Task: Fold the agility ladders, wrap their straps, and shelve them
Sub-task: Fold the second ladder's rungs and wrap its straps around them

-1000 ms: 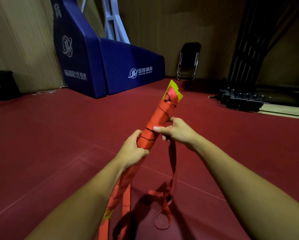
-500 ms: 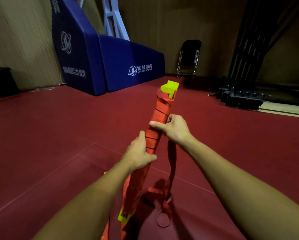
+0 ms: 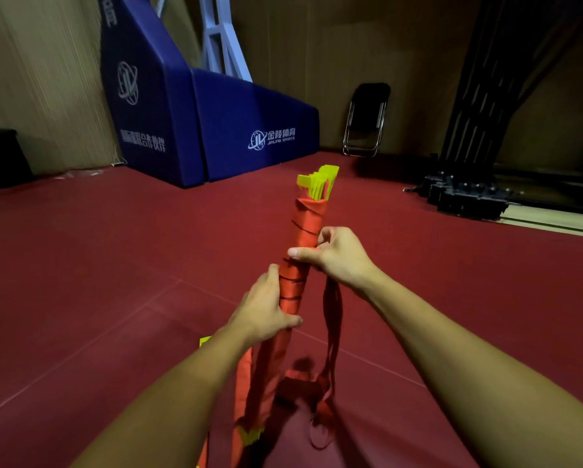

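While both hands grip it, ladder bundle (strap-wrapped) stands tilted.

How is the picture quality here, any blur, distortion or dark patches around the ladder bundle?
Head view: the wide-angle lens bows the walls; the left wall is streaked with motion blur; lighting is dim, the black rack at right nearly lost in shadow; the ladder bundle is fairly sharp.
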The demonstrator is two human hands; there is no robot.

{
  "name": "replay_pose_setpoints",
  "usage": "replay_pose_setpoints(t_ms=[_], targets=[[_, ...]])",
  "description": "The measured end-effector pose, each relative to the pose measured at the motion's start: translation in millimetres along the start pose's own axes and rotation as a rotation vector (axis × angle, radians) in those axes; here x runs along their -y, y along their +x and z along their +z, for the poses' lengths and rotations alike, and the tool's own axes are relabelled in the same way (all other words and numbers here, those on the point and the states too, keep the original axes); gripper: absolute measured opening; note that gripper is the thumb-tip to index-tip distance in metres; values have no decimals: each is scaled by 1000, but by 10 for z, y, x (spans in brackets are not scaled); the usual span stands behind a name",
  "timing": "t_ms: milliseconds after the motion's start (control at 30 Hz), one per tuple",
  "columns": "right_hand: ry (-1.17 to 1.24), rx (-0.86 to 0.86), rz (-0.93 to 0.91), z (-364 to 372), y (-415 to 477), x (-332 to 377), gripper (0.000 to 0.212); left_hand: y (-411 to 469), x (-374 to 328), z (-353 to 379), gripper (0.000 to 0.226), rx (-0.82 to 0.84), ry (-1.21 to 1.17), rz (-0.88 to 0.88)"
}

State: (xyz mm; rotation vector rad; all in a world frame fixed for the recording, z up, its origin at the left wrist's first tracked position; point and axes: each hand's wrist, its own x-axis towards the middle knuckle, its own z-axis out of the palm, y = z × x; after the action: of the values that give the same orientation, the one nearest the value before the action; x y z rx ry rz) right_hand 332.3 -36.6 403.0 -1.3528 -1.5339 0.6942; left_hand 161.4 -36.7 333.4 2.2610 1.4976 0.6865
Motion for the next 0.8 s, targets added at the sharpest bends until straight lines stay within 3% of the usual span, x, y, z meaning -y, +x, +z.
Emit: replay_pose_setpoints(t_ms=[100,200,267,333,533,600,733,800], targets=[[-121,-23,-7,12,25,-97,44,5,19,-14,55,23,52,14],[-56,52,23,29,4,-201,38,46,82,-29,44,-31,-71,-30],[-39,84,17,67,-9,-212,38,65,79,-57,53,3,-129,-31],[-140,60,-10,119,-25,-168,38,59,14,-55,64,95,-339,-70],[-462,16,-96,276,-180,-42,38,177,13,121,44,-39,-505,-76],[-446,4,-83,205,-155,-53,38,176,9,162,53,-32,-557,-69],[-318,5,-89,66,-100,-80,38,145,-2,184,104,-25,-511,-20],[-263,-1,-97,51,-77,-81,38,120,-67,167,118,-95,-439,-55]])
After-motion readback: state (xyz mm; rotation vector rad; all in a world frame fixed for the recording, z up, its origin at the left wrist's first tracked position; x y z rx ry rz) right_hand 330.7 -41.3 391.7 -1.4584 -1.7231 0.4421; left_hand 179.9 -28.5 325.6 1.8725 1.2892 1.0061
